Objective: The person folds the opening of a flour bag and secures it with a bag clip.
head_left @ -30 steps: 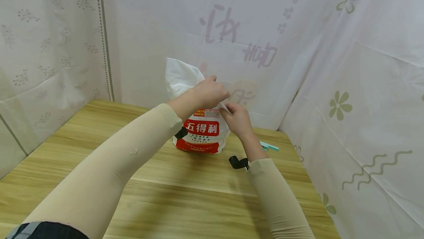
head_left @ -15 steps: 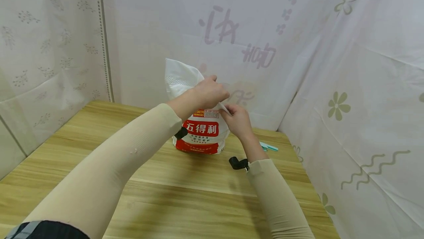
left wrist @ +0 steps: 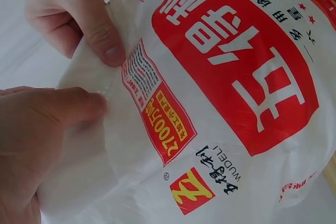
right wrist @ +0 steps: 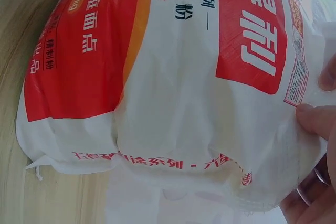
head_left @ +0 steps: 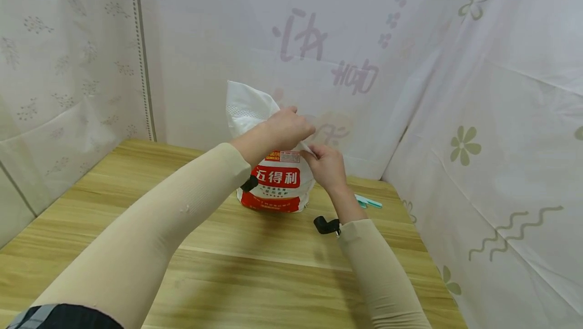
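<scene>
Up top, hands [head_left: 305,147] pinching white sack [head_left: 278,182], red 五得利 label [head_left: 277,177]

White flour bag [head_left: 278,182], red label, upright on table, top gathered

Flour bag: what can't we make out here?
- Bag mouth, head view: the left hand and right hand cover the flour bag top, so open or sealed is unclear.
- Teal item, head view: too small to identify.
- Bag base, left wrist view: cut off by the frame edge.
</scene>
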The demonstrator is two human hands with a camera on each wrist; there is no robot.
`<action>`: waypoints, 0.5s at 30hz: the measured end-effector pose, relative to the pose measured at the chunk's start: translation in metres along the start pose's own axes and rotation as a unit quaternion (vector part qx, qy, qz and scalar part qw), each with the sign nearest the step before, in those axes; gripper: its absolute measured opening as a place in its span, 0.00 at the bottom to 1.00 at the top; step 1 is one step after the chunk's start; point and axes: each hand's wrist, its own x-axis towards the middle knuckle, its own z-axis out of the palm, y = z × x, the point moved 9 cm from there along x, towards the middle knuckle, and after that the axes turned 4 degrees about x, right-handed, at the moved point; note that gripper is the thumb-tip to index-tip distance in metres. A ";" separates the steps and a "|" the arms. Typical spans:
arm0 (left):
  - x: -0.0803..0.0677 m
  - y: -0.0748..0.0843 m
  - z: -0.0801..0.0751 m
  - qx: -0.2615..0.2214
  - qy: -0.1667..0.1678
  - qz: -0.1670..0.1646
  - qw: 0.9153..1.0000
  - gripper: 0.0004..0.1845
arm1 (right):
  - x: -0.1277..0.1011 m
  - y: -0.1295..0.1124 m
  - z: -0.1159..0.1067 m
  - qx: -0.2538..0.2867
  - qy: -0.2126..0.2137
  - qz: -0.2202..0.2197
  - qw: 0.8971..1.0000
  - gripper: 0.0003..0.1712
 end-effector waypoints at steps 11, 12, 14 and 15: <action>-0.001 -0.001 0.004 -0.017 -0.009 -0.003 1.000 0.09 | -0.012 0.024 -0.006 -0.016 -0.030 0.029 0.999 0.12; -0.001 -0.001 0.005 -0.016 -0.009 -0.003 1.000 0.09 | -0.013 0.025 -0.007 -0.021 -0.030 0.029 0.999 0.12; -0.001 -0.001 0.005 -0.016 -0.009 -0.003 1.000 0.09 | -0.014 0.025 -0.008 -0.034 -0.026 0.021 0.999 0.12; -0.001 0.000 0.006 -0.018 -0.008 -0.003 1.000 0.10 | -0.015 0.024 -0.009 -0.041 -0.021 0.015 0.999 0.12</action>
